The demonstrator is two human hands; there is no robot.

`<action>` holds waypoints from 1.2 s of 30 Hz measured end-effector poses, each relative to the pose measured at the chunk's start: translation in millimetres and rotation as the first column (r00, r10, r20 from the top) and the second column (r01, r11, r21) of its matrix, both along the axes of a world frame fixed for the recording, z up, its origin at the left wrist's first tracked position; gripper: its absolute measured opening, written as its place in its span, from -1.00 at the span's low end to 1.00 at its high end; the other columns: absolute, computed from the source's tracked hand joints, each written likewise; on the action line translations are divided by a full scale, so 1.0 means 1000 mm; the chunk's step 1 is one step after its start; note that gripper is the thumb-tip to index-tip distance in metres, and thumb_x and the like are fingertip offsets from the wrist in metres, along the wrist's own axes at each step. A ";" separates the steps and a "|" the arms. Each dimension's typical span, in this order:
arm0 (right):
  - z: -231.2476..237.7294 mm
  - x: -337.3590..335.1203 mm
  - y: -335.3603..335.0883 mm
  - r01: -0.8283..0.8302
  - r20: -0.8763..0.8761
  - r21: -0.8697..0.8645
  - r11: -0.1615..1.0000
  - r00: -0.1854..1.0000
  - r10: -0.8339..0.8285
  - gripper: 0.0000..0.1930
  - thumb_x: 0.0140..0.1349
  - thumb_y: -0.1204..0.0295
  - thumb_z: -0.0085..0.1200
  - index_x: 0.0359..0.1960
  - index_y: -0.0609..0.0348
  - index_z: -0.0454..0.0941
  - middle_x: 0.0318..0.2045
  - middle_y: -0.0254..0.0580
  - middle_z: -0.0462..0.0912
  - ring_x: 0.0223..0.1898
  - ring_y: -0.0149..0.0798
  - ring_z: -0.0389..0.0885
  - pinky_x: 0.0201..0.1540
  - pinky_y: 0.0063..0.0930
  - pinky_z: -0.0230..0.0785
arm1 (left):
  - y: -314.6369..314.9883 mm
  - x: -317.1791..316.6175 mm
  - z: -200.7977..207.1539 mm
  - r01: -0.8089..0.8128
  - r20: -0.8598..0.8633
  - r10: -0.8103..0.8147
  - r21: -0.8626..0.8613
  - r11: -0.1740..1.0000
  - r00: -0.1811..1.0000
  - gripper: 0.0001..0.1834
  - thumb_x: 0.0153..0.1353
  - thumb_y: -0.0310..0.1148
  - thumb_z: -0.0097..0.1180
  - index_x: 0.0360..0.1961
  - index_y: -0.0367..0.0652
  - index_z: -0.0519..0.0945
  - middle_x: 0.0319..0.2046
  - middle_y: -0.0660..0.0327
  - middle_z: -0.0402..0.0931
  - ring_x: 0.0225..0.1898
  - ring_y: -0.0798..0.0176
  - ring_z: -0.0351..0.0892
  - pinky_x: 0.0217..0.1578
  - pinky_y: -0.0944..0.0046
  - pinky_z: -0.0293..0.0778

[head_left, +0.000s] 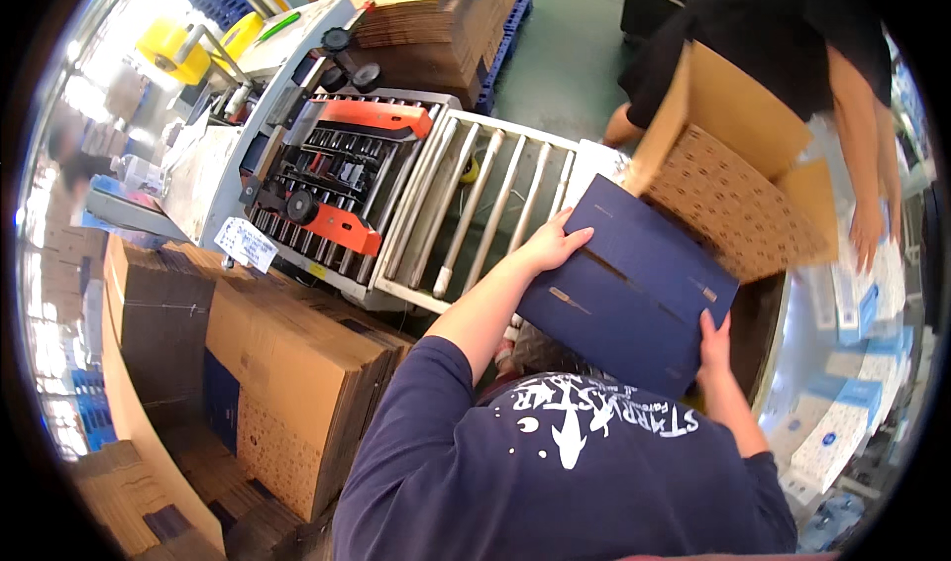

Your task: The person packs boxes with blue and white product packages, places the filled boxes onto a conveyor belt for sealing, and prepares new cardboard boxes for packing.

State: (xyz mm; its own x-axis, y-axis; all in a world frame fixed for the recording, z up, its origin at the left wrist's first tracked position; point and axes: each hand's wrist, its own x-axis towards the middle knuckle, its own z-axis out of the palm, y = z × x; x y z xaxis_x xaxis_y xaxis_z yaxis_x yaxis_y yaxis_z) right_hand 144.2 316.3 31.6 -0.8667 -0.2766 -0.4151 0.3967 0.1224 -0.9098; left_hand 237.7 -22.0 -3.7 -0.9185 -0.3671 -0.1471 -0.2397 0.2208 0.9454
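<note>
A dark blue cardboard box point(634, 289) is held tilted in front of my body. Its large face, crossed by a seam partly split by narrow gaps, is turned up toward me. My left hand point(557, 241) grips its upper left edge, thumb lying on the face and the other fingers mostly hidden. At the lower right corner my right hand point(713, 345) is closed on the edge. Just beyond stands an open brown carton point(723, 195) with a patterned side, close to the blue box's far edge; whether they touch I cannot tell.
A roller conveyor point(485, 204) leads left to a machine with orange guides point(371, 117). Stacked flat cartons point(287, 363) stand at lower left, more cartons point(416, 16) on a blue pallet behind. A co-worker's hand point(867, 232) hangs near white-and-blue packs point(842, 432) at right.
</note>
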 end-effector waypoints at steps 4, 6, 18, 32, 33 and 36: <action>-0.037 0.033 -0.111 0.075 -0.115 -0.035 0.997 0.990 -0.079 -0.32 0.27 0.39 0.02 0.33 0.15 -0.10 0.21 -0.10 0.21 0.17 -0.20 0.25 0.22 -0.34 0.13 | -0.129 0.007 0.047 0.018 0.175 0.005 -0.131 0.991 0.985 -0.29 0.17 -0.16 0.14 0.29 -0.13 0.17 0.02 0.02 0.47 0.02 0.09 0.47 0.06 0.23 0.34; -0.045 0.036 -0.191 0.058 -0.133 -0.097 0.994 0.989 -0.071 -0.31 0.26 0.39 0.03 0.33 0.15 -0.10 0.21 -0.10 0.21 0.18 -0.21 0.24 0.22 -0.34 0.12 | -0.180 0.028 0.059 -0.179 0.091 0.279 -0.571 0.801 0.956 -0.17 0.10 -0.06 0.17 0.34 -0.03 0.07 0.20 0.01 0.27 0.23 -0.04 0.24 0.18 0.09 0.21; -0.049 0.037 -0.539 -0.299 -0.285 -0.052 0.953 0.919 0.273 -0.34 0.18 0.38 0.13 0.26 0.23 0.06 0.09 -0.03 0.39 0.10 -0.14 0.38 0.16 -0.33 0.19 | -0.334 0.131 0.079 0.085 0.294 0.383 -0.875 0.476 0.876 -0.12 0.19 0.20 -0.20 0.33 -0.28 0.04 0.37 0.05 -0.12 0.41 0.08 -0.24 0.34 -0.04 -0.23; -0.054 0.088 -0.651 -0.572 -0.401 0.265 0.776 0.667 0.628 -0.21 0.18 0.21 0.11 0.29 0.36 -0.06 0.03 0.24 0.39 0.01 0.05 0.42 0.04 -0.30 0.27 | -0.228 0.260 0.049 -0.180 -0.014 0.308 -0.835 0.519 0.951 -0.26 0.05 -0.06 0.18 0.16 -0.31 0.28 0.25 -0.10 0.11 0.29 -0.14 0.06 0.23 -0.09 0.08; -0.045 0.100 -0.637 -0.665 -0.338 0.292 0.687 0.601 0.725 -0.29 0.22 0.20 0.06 0.29 0.25 0.00 -0.08 0.14 0.48 -0.13 -0.04 0.50 -0.11 -0.31 0.36 | -0.215 0.300 0.044 -0.186 0.018 0.337 -0.805 0.563 0.942 -0.25 0.00 -0.08 0.24 0.15 -0.28 0.29 0.24 -0.11 0.13 0.29 -0.15 0.08 0.22 -0.10 0.09; -0.076 0.112 -0.561 -0.918 -0.157 0.197 0.345 0.318 0.935 -0.60 0.29 0.02 -0.10 -0.04 0.04 0.36 -0.44 -0.26 0.56 -0.53 -0.39 0.51 -0.60 -0.49 0.35 | -0.170 0.422 0.055 -0.226 0.219 0.644 -0.815 0.534 0.733 -0.10 -0.20 -0.01 0.37 0.16 -0.16 0.30 0.21 -0.07 0.14 0.25 -0.15 0.11 0.16 -0.11 0.17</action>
